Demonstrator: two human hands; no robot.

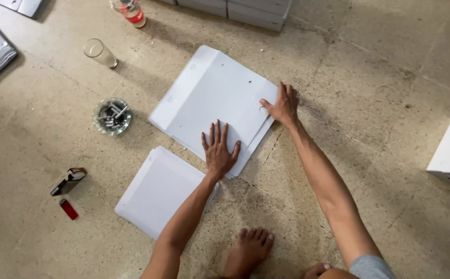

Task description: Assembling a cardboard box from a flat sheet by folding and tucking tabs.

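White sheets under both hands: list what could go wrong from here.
1. The left hand lies flat on the white sheets while the right hand grips their edge; a push could skew the stack.
2. The drinking glass and the glass ashtray stand on the floor close to the stack; a sweeping arm might tip them.
3. The second stack beside the left forearm could be nudged out of line.

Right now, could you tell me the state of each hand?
Left hand: open, flat on the white sheets.
Right hand: open, fingers on the sheets' edge, gripping nothing.
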